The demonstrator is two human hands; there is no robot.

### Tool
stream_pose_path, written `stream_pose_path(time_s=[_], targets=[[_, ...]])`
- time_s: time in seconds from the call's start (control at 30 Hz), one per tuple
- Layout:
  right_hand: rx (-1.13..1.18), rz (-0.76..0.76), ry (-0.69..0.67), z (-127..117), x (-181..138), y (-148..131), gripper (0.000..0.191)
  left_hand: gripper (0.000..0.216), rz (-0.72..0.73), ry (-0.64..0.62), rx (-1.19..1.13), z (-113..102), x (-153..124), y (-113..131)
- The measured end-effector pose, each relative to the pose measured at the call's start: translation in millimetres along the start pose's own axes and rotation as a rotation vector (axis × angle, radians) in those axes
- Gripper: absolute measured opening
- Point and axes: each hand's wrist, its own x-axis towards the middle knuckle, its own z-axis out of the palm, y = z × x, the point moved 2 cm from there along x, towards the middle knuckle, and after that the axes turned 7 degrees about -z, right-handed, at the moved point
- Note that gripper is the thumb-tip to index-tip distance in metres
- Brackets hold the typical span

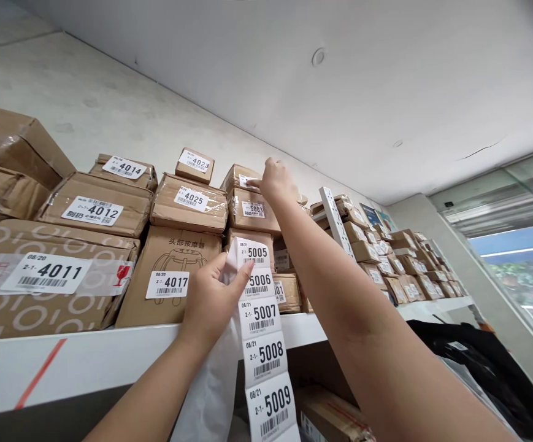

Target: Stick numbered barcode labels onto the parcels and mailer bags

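The left hand pinches the label strip hanging free, while the right hand fingers press a label flat onto the top box.

The strip of numbered labels runs off the bottom edge just below 5009, so its remaining length cannot be told. The right hand covers most of the label on the topmost box, hiding its number. Labels on the distant parcels are too small to read.
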Motion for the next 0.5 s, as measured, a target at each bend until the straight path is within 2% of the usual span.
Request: stream_pose_path(time_s=[0.1,0.17,0.27,0.37,0.4,0.47,0.5], targets=[[0.078,-0.109,-0.083,1,-6,0,0.021,0.032,0.001,-0.011,0.003,-1,-1,0],[0.134,-0.11,-0.147,2,-10,4,0.012,0.033,0.0,0.001,0.014,-2,-2,-1],[0.182,-0.055,-0.106,-5,-24,6,0.012,0.035,-0.007,-0.003,-0.015,-3,-2,-3],[0.354,-0.068,-0.076,-27,-58,0,0.017,0.035,-0.029,-0.102,-0.162,-3,-1,-4],[0.518,-0.074,-0.142,-34,-75,-3,0.023,0.033,-0.043,-0.145,-0.209,-3,-1,-4],[0.817,-0.041,-0.43,-46,-115,-8,0.031,0.029,-0.085,-0.193,-0.25,-2,-4,-2],[0.888,-0.023,-0.543,-51,-136,-9,0.026,0.029,-0.117,-0.199,-0.243,0,-7,-1]])
